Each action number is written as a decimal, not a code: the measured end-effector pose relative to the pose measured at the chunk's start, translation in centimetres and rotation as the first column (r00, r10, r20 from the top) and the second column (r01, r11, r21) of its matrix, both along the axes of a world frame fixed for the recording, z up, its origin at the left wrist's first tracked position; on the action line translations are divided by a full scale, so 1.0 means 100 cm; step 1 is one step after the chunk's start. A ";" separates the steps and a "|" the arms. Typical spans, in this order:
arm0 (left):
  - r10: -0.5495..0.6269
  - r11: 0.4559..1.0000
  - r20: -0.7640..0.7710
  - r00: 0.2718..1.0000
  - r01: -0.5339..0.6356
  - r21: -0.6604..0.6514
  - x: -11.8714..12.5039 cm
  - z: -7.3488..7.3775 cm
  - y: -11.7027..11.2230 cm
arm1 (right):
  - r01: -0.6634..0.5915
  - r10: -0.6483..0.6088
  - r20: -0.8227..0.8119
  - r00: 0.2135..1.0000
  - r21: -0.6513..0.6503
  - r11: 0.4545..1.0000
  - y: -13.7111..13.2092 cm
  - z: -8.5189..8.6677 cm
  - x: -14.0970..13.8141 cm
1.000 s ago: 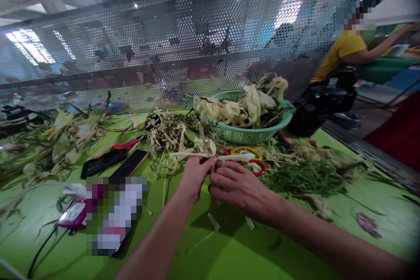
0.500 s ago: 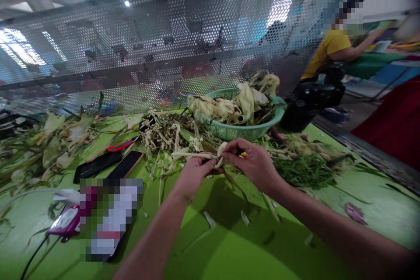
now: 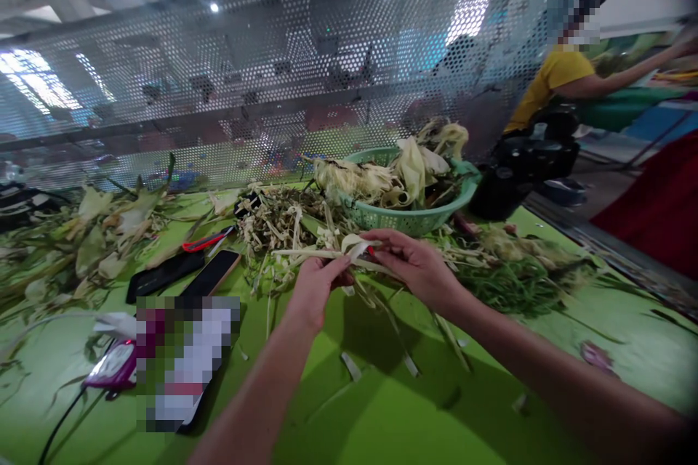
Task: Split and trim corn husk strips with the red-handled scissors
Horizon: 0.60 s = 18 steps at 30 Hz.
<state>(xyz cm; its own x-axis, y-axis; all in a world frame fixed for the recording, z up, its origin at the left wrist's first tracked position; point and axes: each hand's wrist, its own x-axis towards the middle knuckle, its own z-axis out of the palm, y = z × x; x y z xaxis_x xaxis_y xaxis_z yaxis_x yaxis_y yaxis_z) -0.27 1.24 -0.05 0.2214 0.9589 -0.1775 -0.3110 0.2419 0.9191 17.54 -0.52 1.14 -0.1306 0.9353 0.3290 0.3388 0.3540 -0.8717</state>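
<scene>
Over the green table (image 3: 338, 407) my two hands meet at a pale corn husk strip (image 3: 289, 253). My left hand (image 3: 316, 287) is closed, pinching it between thumb and fingers, and one thin length sticks out to the left. Close by, my right hand (image 3: 417, 269) pinches a curled, lighter part of the husk that stands up between both hands. A small red spot shows by the right fingers; I cannot make out what it is. Narrow strips hang down below the hands.
Behind are a heap of husk scraps (image 3: 283, 221) and a green basket (image 3: 406, 219) of husks. Green shreds (image 3: 518, 283) lie right. Left are husks (image 3: 92, 232), a red cutter (image 3: 207, 240), phones (image 3: 210, 275) and a magenta device (image 3: 114, 365). A person in yellow (image 3: 545, 83) is beyond.
My hands have moved slightly apart, drawing the curled husk out between them. The right hand has turned a little. The person in yellow has reached an arm further right.
</scene>
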 end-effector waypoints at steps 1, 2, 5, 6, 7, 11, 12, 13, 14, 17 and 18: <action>0.007 1.000 0.021 1.000 -0.006 -0.013 -0.001 0.000 0.000 | -0.007 0.004 0.068 0.998 0.042 0.999 0.001 0.000 0.001; 0.012 1.000 0.040 0.999 -0.011 -0.022 -0.001 0.000 0.001 | -0.016 0.003 0.143 0.990 0.095 0.995 0.002 0.000 0.003; 0.011 1.000 0.082 0.997 -0.010 -0.023 -0.001 -0.001 0.002 | -0.057 -0.056 0.353 0.934 0.303 0.951 0.001 0.003 0.006; 0.003 1.000 0.094 0.996 -0.001 -0.014 0.000 -0.002 0.002 | -0.075 -0.089 0.404 0.910 0.372 0.925 0.000 0.004 0.007; -0.012 1.000 0.100 0.995 0.012 -0.001 0.000 -0.002 0.002 | -0.094 -0.118 0.444 0.888 0.427 0.899 -0.001 0.006 0.007; -0.081 0.996 0.035 0.996 0.079 0.050 0.002 0.000 0.000 | -0.125 -0.188 0.495 0.848 0.532 0.837 -0.003 0.010 0.008; -0.098 0.993 0.002 0.995 0.097 0.065 0.002 0.001 -0.001 | -0.125 -0.192 0.497 0.846 0.536 0.835 -0.003 0.010 0.008; -0.118 0.989 -0.034 0.992 0.121 0.087 0.003 0.002 -0.003 | -0.128 -0.188 0.497 0.847 0.534 0.835 -0.003 0.010 0.008; -0.137 0.983 -0.072 0.988 0.145 0.117 0.004 0.003 -0.004 | -0.130 -0.179 0.490 0.853 0.532 0.837 -0.002 0.010 0.008; -0.162 0.948 -0.204 0.965 0.210 0.238 0.006 0.003 -0.007 | -0.107 -0.139 0.428 0.893 0.502 0.858 -0.001 0.008 0.006; -0.160 0.935 -0.247 0.956 0.227 0.273 0.006 0.003 -0.008 | -0.084 -0.136 0.402 0.906 0.484 0.871 0.000 0.007 0.005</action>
<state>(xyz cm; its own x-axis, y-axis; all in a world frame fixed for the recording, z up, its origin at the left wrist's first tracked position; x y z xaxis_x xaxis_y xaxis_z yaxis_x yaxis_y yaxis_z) 0.38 0.46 0.21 0.3961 0.9173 0.0415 -0.0699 -0.0150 0.9974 18.04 -0.56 1.81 -0.3332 0.6772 0.6561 0.6397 0.6735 -0.3703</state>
